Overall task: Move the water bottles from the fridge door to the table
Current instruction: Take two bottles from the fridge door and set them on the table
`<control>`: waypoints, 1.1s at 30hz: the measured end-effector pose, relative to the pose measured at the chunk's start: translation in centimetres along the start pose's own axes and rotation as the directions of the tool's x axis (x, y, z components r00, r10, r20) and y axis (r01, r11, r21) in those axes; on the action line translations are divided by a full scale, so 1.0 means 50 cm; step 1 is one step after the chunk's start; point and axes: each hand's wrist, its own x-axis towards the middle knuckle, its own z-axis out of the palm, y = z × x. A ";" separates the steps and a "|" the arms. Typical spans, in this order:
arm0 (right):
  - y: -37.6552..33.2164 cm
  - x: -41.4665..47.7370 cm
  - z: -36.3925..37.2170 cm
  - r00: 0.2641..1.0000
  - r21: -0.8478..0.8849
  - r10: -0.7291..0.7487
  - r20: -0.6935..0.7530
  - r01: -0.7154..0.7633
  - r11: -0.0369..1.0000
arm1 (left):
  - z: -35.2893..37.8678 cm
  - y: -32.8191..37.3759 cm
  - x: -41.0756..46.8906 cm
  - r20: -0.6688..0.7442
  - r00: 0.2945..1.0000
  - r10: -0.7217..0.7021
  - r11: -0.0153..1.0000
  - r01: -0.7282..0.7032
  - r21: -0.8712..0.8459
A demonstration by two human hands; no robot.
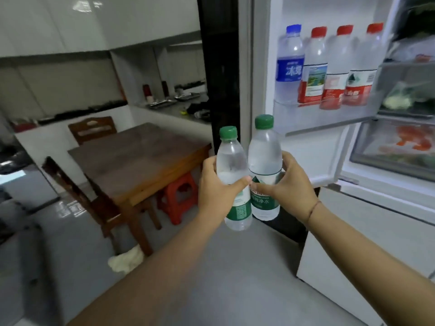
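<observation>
Between the open fridge and the wooden table (131, 161), the person holds two water bottles out in front of the body. The left hand (217, 184) has fingers and thumb wrapped round the left green-capped bottle (231, 161), which leans a little. The right hand (294, 187) grasps the right green-capped bottle (264, 151) the same way, and that one is upright. The two bottles touch side by side in the air, clear of both the door and the table.

These two are out of the fridge but not yet set down, so I judge this to be the carrying leg of a trip. No bottle shows on the part of the table in view, so none appears delivered so far. On the fridge door shelf (329, 118) four more stand in a row: a blue-capped bottle (290, 64) and three red-capped bottles (336, 67). Those are left to fetch, probably two further trips at two a time, which puts the task well under halfway
</observation>
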 end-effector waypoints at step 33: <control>0.208 0.821 0.825 0.981 0.201 0.147 0.126 -0.171 0.965 | -0.392 -0.532 0.888 -0.136 0.983 -0.122 0.992 0.126 0.023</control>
